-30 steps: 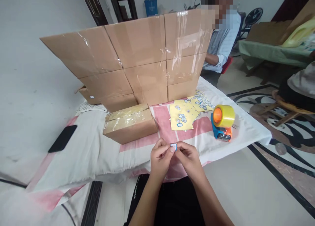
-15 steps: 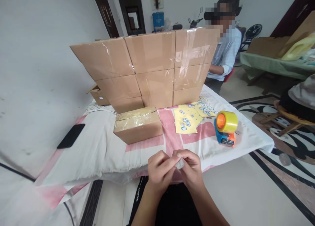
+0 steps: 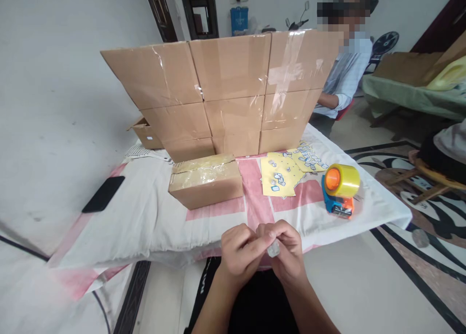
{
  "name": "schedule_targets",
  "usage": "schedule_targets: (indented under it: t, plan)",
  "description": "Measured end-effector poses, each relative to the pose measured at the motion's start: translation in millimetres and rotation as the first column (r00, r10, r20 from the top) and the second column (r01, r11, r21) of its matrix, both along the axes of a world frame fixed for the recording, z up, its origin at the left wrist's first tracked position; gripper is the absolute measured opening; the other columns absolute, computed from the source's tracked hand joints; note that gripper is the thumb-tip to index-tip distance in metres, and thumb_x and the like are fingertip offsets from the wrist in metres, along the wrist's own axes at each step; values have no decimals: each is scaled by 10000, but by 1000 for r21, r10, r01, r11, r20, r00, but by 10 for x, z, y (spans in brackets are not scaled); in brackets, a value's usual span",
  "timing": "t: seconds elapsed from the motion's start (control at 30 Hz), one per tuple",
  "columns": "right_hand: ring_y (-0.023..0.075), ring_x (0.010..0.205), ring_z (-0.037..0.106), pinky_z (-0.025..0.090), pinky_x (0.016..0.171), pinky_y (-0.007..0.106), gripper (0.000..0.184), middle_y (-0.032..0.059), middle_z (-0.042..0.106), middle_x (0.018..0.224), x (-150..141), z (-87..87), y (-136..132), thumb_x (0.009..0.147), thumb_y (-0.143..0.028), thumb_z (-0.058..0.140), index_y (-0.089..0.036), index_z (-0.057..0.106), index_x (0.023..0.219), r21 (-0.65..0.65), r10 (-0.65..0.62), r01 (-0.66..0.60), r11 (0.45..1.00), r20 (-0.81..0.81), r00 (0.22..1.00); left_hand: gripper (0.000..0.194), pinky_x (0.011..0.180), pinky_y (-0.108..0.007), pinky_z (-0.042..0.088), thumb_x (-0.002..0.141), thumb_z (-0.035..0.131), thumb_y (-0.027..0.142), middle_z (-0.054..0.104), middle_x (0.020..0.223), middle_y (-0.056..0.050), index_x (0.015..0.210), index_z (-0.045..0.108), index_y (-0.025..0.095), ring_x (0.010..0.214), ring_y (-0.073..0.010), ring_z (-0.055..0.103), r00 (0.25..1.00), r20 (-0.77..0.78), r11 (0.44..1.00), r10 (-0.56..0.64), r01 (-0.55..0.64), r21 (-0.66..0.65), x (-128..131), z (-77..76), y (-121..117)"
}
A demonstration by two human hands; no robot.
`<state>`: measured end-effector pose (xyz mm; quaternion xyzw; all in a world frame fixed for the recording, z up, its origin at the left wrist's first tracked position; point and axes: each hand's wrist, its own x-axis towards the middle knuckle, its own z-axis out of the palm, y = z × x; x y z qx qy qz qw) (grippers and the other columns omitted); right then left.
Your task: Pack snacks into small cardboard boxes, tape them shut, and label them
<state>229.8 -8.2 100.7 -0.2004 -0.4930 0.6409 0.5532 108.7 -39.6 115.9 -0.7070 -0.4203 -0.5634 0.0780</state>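
Note:
Just past the table's front edge, above my lap, my left hand [image 3: 240, 251] and my right hand [image 3: 289, 251] meet with fingers pinched together. Between them is a small, clear, crumpled piece of plastic [image 3: 273, 249], perhaps a bit of tape or film; both hands grip it. Its other end is hidden by my fingers. Beyond my hands lies a closed cardboard box [image 3: 207, 186] with clear tape over its top. To the right stands a tape dispenser [image 3: 337, 203] in blue and orange, loaded with a yellow tape roll [image 3: 349, 179].
Stacked cardboard boxes [image 3: 233, 72] form a wall at the back of the table. Yellow printed sheets [image 3: 276, 178] lie before it. A black phone [image 3: 104, 194] rests at the left. Behind the boxes sits another person [image 3: 345, 76]. A stool [image 3: 429, 176] stands at the right.
The view has shifted a little. My hands stay together on the clear plastic piece, which shows slightly more below my fingers. The table's things have not moved.

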Motion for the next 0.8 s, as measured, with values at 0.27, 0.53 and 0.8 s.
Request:
schedule_targets:
  t: [0.27,0.53,0.8]
  plan:
    - [142,641,545,415,615,269,194,-3,631,712,137,348,830,990,-345,620,-215,715,882,459,-248,-38,887,545,801,454,928,-442,516,932,653,260,594,1221,-155,1386,645,240,1130,-280,594,739,51,740,672,-672,-9,-604,-55,284]
    - [166,844,618,446,761,288,181,35,678,952,-278,283,2064,998,-234,565,-201,725,920,552,-114,-407,727,683,722,324,1190,-526,206,997,494,342,756,1277,-58,1125,790,307,1284,-289,622,650,-234,646,723,-756,-104,-1486,-80,975]
    - [174,924,638,491,837,305,157,45,620,1015,-580,-379,2140,1035,-220,537,-223,683,977,532,-28,-383,755,610,792,360,1011,-425,419,970,456,250,827,1004,-69,1026,812,232,958,-239,773,665,-168,685,728,-694,220,-1671,-372,975]
